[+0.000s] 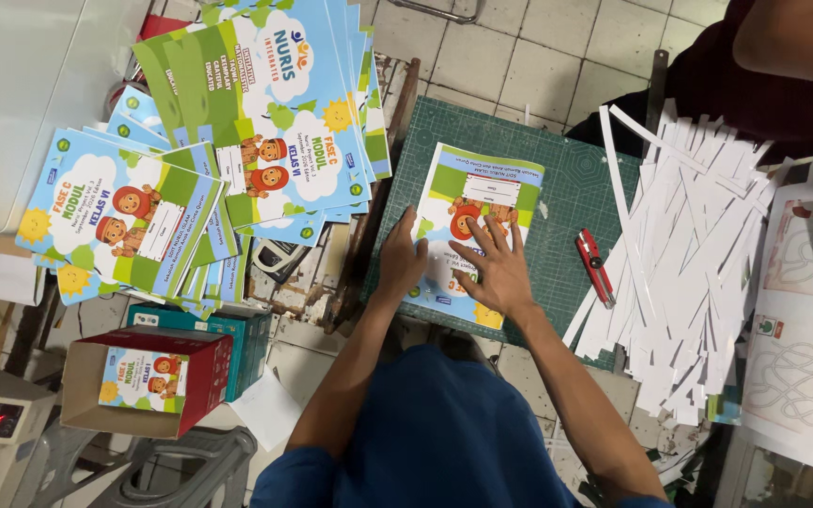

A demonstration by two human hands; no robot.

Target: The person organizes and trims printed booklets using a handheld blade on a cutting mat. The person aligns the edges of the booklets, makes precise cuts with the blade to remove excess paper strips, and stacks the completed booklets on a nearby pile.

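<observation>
A colourful booklet (486, 188) with a cartoon cover lies on a green cutting mat (576, 188). My left hand (399, 259) presses flat on its near left edge. My right hand (496, 268) lies on the cover beside it, fingers spread. Both hands rest on the booklet and grip nothing. A red utility knife (595, 266) lies on the mat to the right of my right hand, apart from it.
Stacks of similar booklets (265, 103) fan out at left and far left (119, 221). A heap of white paper strips (689, 254) lies right. An open red box (148, 381) holds a booklet. Another person's dark sleeve (764, 75) is top right.
</observation>
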